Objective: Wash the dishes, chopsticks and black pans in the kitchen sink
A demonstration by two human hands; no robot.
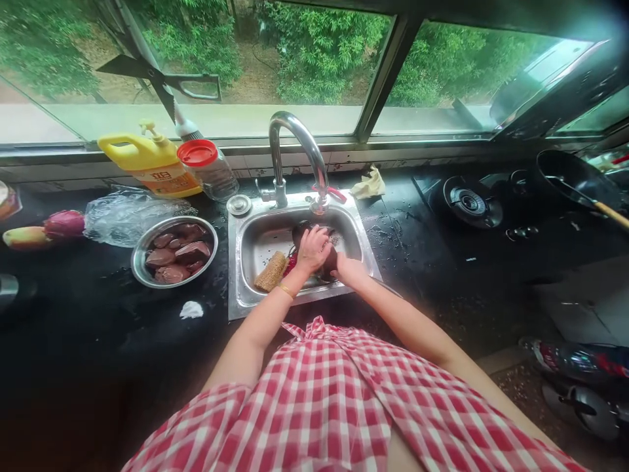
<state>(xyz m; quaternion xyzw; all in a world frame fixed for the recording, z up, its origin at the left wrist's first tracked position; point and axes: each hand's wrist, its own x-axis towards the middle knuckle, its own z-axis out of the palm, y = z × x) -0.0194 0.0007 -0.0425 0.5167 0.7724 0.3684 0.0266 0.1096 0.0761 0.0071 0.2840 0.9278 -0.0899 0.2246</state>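
Note:
Both my hands are down in the steel sink [246, 262], under the curved tap [299, 151]. My left hand [312, 249] curls over a dark reddish piece of meat [330, 259], its fingers bent on top of it. From the right side my right hand [346, 267] grips the same piece. More dark meat [301, 231] lies behind in the sink. A tan loofah scrubber [271, 271] lies in the sink to the left of my hands.
A metal bowl [142, 265] with several meat pieces stands left of the sink, beside a plastic bag [122, 216]. A yellow detergent jug [147, 160], a red-lidded jar [209, 167] and the sink plug [239, 204] are behind. A gas hob [472, 203] and a wok [574, 177] sit right.

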